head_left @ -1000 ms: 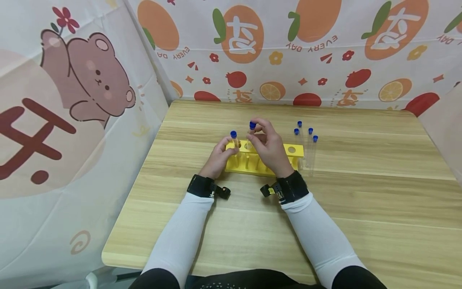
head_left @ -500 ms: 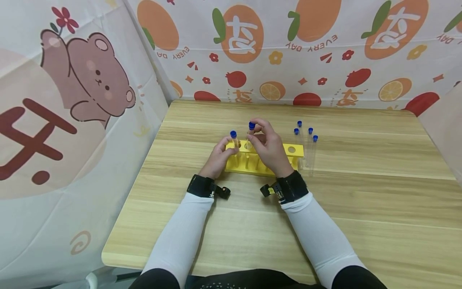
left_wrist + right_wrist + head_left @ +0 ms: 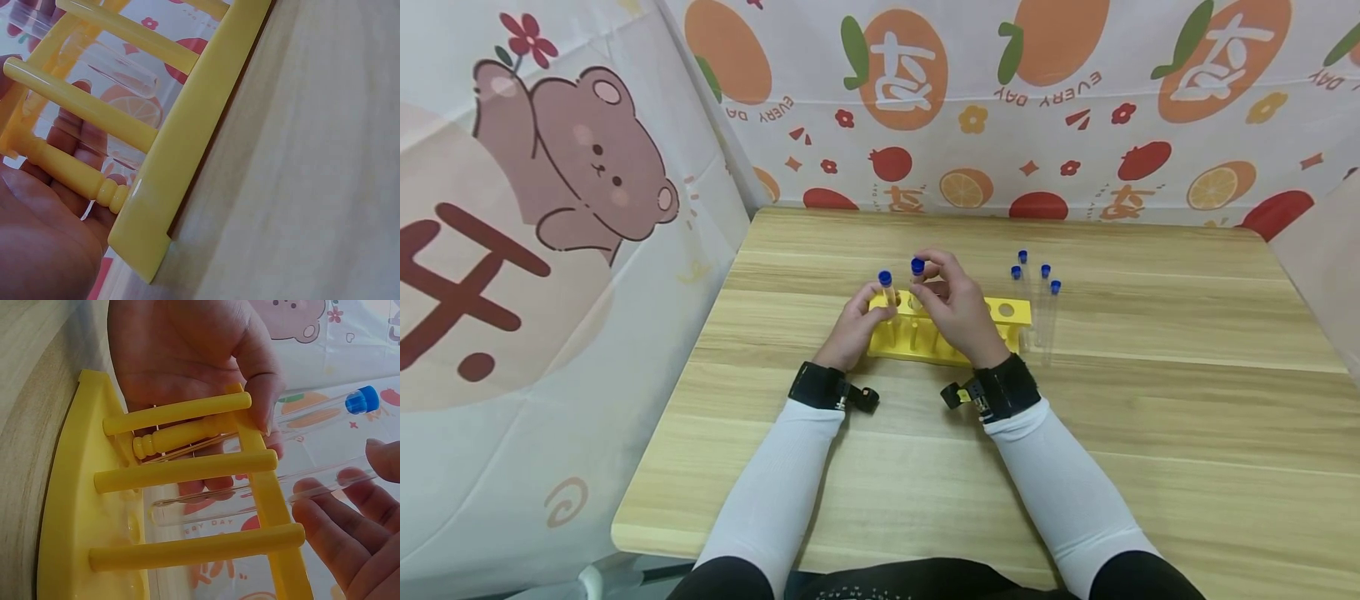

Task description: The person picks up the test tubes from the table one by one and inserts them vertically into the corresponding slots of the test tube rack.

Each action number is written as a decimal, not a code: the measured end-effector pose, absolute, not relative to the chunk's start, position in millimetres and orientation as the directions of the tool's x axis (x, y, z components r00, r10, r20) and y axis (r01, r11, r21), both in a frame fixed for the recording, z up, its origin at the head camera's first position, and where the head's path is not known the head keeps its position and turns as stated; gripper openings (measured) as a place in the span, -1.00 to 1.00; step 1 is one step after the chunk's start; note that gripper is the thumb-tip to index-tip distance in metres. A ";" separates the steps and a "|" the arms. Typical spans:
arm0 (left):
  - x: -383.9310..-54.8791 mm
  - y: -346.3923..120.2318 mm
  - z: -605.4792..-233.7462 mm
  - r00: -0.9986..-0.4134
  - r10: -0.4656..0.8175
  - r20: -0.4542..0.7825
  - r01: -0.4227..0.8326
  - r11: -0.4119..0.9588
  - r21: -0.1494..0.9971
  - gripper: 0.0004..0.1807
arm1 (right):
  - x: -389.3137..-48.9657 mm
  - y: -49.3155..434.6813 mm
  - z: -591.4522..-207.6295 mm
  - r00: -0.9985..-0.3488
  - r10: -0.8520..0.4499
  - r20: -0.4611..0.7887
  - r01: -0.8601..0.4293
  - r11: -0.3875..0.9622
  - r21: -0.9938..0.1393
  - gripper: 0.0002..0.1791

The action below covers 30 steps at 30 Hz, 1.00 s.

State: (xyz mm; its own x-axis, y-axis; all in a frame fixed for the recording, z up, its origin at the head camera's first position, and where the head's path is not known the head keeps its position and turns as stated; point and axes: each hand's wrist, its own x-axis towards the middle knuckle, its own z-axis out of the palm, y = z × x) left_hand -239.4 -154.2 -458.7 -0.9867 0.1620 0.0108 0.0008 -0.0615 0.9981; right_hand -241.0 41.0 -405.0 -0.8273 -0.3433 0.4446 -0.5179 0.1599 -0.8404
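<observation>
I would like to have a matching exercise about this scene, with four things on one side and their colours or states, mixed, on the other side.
Things:
1. rack
2. left hand
3. caps
4. right hand

Colours or states:
A. holds a tube
B. blue
C. yellow
D. holds one end of the rack

Right pairs: 1-C, 2-D, 3-B, 4-A

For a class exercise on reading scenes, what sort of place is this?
Probably a makeshift tabletop workspace: a wood-grain table, a fruit-print sheet behind it, and a yellow test-tube rack.
</observation>
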 end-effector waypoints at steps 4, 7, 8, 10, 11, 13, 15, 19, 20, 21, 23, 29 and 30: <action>-238.9 -154.1 -457.3 -0.986 0.167 0.019 0.009 -0.057 0.998 -0.68 | -241.5 41.2 -405.5 -0.829 -0.352 0.434 -0.510 0.160 -0.845 -0.55; -238.4 -153.9 -456.9 -0.986 0.168 0.019 0.009 -0.057 0.998 -0.68 | -241.9 41.3 -406.3 -0.831 -0.355 0.428 -0.506 0.163 -0.847 -0.55; -238.2 -153.8 -456.8 -0.986 0.169 0.018 0.008 -0.057 0.998 -0.69 | -242.0 41.3 -406.5 -0.831 -0.356 0.427 -0.505 0.163 -0.848 -0.55; -238.2 -153.4 -457.0 -0.986 0.167 0.017 0.008 -0.057 0.998 -0.70 | -242.0 41.2 -406.9 -0.831 -0.357 0.428 -0.506 0.164 -0.847 -0.56; -238.1 -153.3 -457.0 -0.986 0.167 0.017 0.008 -0.057 0.998 -0.71 | -241.8 41.2 -406.9 -0.829 -0.357 0.430 -0.509 0.166 -0.845 -0.56; -238.2 -153.2 -457.2 -0.986 0.166 0.018 0.008 -0.058 0.998 -0.72 | -241.6 41.0 -407.1 -0.826 -0.358 0.435 -0.515 0.169 -0.840 -0.56; -238.4 -153.3 -457.6 -0.986 0.166 0.018 0.008 -0.058 0.998 -0.73 | -241.1 40.8 -407.1 -0.823 -0.360 0.439 -0.522 0.176 -0.835 -0.55; -238.6 -153.4 -457.7 -0.986 0.165 0.016 0.007 -0.060 0.998 -0.75 | -239.5 40.5 -405.6 -0.821 -0.366 0.438 -0.528 0.194 -0.827 -0.54; -238.7 -153.4 -457.7 -0.986 0.165 0.017 0.007 -0.060 0.998 -0.75 | -239.0 40.5 -405.1 -0.822 -0.368 0.435 -0.526 0.196 -0.828 -0.54; -238.9 -153.4 -457.6 -0.986 0.166 0.017 0.007 -0.059 0.998 -0.75 | -238.6 40.6 -404.6 -0.822 -0.370 0.432 -0.524 0.196 -0.829 -0.54; -239.0 -153.4 -457.3 -0.986 0.166 0.019 0.010 -0.058 0.998 -0.76 | -238.3 40.6 -403.9 -0.822 -0.372 0.430 -0.524 0.201 -0.828 -0.55; -239.0 -153.7 -458.1 -0.986 0.167 0.017 0.007 -0.058 0.998 -0.76 | -239.0 40.0 -405.6 -0.819 -0.375 0.433 -0.534 0.224 -0.816 -0.56; -239.0 -153.7 -458.6 -0.986 0.168 0.015 0.005 -0.060 0.998 -0.76 | -238.8 40.0 -406.0 -0.819 -0.376 0.434 -0.535 0.227 -0.813 -0.56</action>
State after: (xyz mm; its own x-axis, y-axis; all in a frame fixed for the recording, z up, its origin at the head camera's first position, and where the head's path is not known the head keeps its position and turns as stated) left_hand -239.0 -153.7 -458.6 -0.9857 0.1677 0.0147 0.0047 -0.0596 0.9982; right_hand -238.8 40.0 -406.0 -0.8187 -0.3764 0.4337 -0.5355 0.2274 -0.8134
